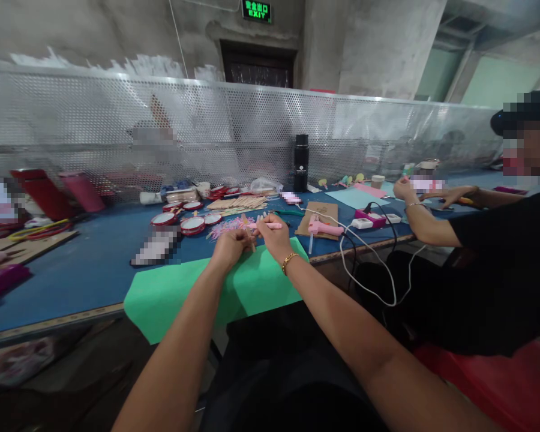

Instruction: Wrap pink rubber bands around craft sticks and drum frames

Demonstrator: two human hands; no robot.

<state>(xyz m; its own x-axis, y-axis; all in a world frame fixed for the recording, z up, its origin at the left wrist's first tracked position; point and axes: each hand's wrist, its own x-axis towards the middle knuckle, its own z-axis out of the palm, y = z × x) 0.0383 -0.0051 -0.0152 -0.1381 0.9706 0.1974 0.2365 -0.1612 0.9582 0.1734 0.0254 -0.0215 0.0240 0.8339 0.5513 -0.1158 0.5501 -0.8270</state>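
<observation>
My right hand (275, 237) is closed around a pink pen-like stick (273, 226), which lies nearly level across its fingers. Close beside it, my left hand (232, 247) has its fingers pinched together. A small thin tan piece shows by the fingertips, too small to make out. Both hands are over a green sheet (175, 294) that hangs over the table's front edge. Just behind the fingers lies a pile of thin pastel strips (229, 227). Small red-rimmed round drums (192, 225) stand left of the pile, and flat wooden sticks (240, 204) lie behind it.
A pink glue gun (324, 228) rests on brown cardboard (320, 211) to the right, with cables trailing off the edge. A black bottle (301, 163) stands by the perforated metal screen (261, 129). At the right, a co-worker's hands (405, 189) work over the blue table (94, 264).
</observation>
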